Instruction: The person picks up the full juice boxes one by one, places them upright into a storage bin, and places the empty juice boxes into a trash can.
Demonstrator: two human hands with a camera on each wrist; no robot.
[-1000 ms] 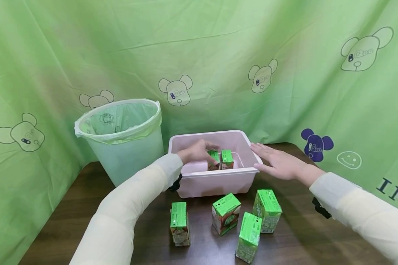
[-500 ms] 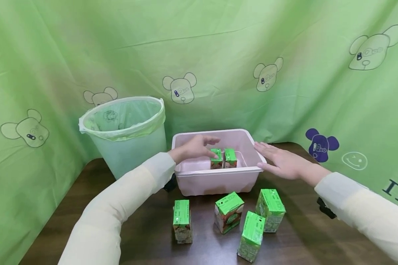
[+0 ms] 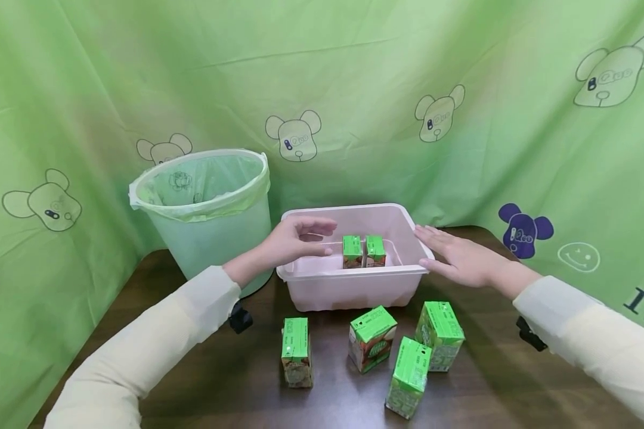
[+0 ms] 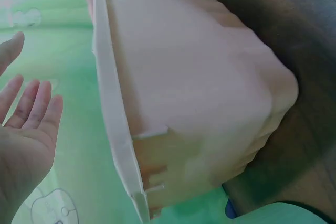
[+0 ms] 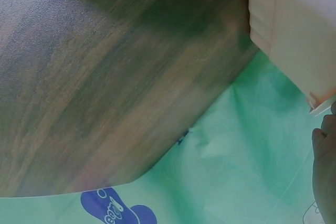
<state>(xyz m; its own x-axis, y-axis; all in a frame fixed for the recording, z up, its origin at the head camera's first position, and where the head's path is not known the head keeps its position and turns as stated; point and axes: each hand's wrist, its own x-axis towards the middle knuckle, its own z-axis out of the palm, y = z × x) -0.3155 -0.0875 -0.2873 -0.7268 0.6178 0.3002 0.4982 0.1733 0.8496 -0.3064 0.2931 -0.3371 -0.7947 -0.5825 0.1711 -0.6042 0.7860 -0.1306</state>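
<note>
In the head view a pink plastic bin (image 3: 354, 288) stands on the table, with two green-topped drink cartons, a left one (image 3: 352, 251) and a right one (image 3: 375, 251), upright side by side inside. My left hand (image 3: 290, 243) hovers over the bin's left rim, fingers spread and holding nothing; the left wrist view shows its palm (image 4: 27, 153) beside the bin wall (image 4: 199, 77). Straight fingers of my right hand (image 3: 461, 257) rest at the bin's right rim. Several more cartons stand in front: one at left (image 3: 297, 353), one in the middle (image 3: 372, 338), and two at right (image 3: 440, 335) (image 3: 409, 378).
A pale green waste bin (image 3: 220, 244) lined with a bag stands left of the pink bin. Behind everything hangs a green curtain (image 3: 354, 77) with bear prints. The dark wooden table (image 3: 220, 381) ends at the curtain.
My left hand has let go of the left carton inside the bin and drawn back leftward over the rim. The right hand has stayed at the right rim.
</note>
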